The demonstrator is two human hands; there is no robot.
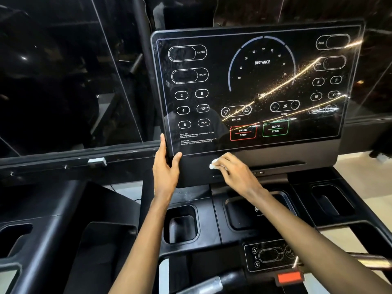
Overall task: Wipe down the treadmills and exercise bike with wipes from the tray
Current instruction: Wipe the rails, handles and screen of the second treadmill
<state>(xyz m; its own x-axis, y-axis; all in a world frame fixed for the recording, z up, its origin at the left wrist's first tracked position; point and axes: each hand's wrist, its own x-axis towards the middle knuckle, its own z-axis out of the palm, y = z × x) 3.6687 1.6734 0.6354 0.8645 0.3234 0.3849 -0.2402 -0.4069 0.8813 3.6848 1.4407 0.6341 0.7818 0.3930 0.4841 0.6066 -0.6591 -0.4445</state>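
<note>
On the console panel's [254, 85] near-left corner sits the left hand [166, 166], right hand [235, 170] and wipe [213, 164] just beside it — rightward, open room.

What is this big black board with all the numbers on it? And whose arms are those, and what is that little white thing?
This is a treadmill, a machine for walking or running indoors. The camera sits on a person's head, so you see their own two arms reaching forward. The big black board is the control screen, with printed buttons for speed and incline. The left hand grips the screen's lower left corner. The right hand holds a small white wipe against the black panel just below the screen, to clean it. Lower down are a cup holder and a red tab.
</note>
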